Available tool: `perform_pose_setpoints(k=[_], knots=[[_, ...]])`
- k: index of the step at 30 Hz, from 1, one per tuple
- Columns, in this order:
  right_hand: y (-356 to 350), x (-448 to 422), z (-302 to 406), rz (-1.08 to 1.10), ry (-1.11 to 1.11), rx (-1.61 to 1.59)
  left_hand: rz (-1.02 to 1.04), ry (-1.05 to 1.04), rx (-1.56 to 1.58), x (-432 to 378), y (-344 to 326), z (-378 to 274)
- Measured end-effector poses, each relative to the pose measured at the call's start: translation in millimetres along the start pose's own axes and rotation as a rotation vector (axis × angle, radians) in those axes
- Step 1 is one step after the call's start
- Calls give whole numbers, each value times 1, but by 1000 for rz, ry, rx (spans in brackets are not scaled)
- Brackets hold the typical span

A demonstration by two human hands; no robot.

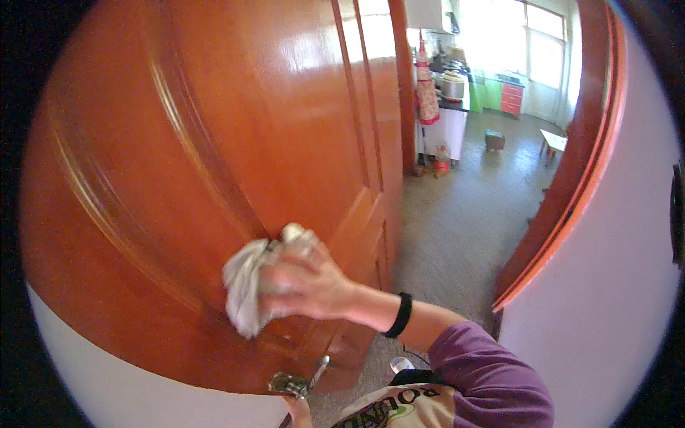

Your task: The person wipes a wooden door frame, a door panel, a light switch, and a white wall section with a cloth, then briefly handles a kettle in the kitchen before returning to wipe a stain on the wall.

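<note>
A pale, bunched-up cloth [246, 291] is in my right hand [302, 283], pressed against a glossy reddish-brown wooden door [278, 134]. The hand is blurred, and it sits on the lower part of the door's raised panel moulding. A black band circles that wrist. Low in the view, a metal door handle [319, 373] sticks out near the door's edge. My left hand [297, 409] is beside the handle, only partly visible; its fingers are hidden and its grip on the handle or the door cannot be made out.
Right of the door stands a wooden door frame [580, 198] against a pale wall [604, 299]. Through the doorway lies a grey floor [460, 214] with a small stool [494, 140], a low white table [554, 140] and kitchen counters. A silver cooker [453, 87] stands there.
</note>
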State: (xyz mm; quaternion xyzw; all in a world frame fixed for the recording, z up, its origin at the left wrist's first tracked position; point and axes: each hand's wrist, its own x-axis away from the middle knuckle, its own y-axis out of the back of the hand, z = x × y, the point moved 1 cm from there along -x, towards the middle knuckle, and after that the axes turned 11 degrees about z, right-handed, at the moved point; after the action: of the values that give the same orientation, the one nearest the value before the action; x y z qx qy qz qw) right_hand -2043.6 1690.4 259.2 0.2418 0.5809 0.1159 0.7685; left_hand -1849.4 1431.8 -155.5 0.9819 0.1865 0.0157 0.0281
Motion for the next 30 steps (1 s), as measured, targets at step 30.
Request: perform_pose_setpoints(k=[30], knots=[[67,-137,-163,-370,64,381,-158,-43,131,-87,-4,-21]])
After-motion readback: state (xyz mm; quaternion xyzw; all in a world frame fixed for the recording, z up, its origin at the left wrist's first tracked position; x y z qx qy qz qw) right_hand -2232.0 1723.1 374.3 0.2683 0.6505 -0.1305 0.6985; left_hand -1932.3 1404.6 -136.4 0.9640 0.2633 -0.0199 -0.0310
